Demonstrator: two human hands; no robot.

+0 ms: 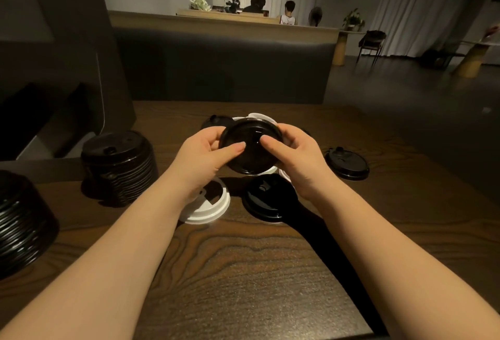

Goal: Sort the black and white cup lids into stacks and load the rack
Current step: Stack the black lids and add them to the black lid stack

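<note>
The surface (243, 272) is dark wood with bold, wavy grain; its near edge runs out of the picture. At its left edge stand two tall stacks of black lids, ribbed where the rims nest: the near stack (21, 220) is cut off by the picture's border, the far stack (119, 164) shows whole, glossy on top. Above the middle of the surface, the left hand (205, 155) and the right hand (295, 158) clamp a round, shiny black lid (250, 147) between them, thumbs pressed on its face and fingers curled behind its rim. Under the hands lie loose lids: a white lid (208, 204) with a matte domed shape, partly hidden by the left wrist, and a black lid (267, 199) just beside it. Another black lid (347, 164) lies alone toward the right edge. Beyond the held lid, more white and black lids are mostly hidden and hard to tell apart.
</note>
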